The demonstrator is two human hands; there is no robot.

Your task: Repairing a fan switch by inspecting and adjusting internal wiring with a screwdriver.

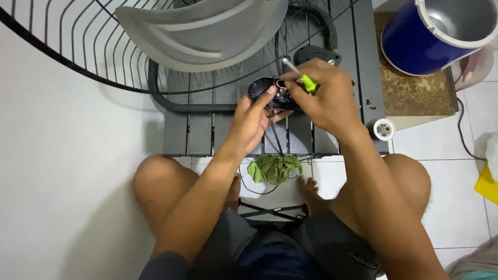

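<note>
1. Head view looks down on a seated person working over a low dark slatted tabletop (207, 129).
2. Left hand (249, 122) rests on a small black motor housing (259, 88) lying on the tabletop; its fingers are curled round the part, steadying it.
3. Right hand (324, 93) is closed on a green-handled screwdriver (303, 78), the metal shaft slanting up and to the left just above the housing.
4. A fan's wire guard (78, 57) and grey blade (202, 31) lie at the far side, partly over the tabletop.
5. As a judgement: the housing looks open, with wires and reddish insides showing, and a black cover piece (316, 53) lies apart nearby, so the fan seems partly taken apart and the work is midway.
6. A green cloth (274, 168) lies on the floor between the feet; a blue bucket (436, 31) stands at the right.
</note>
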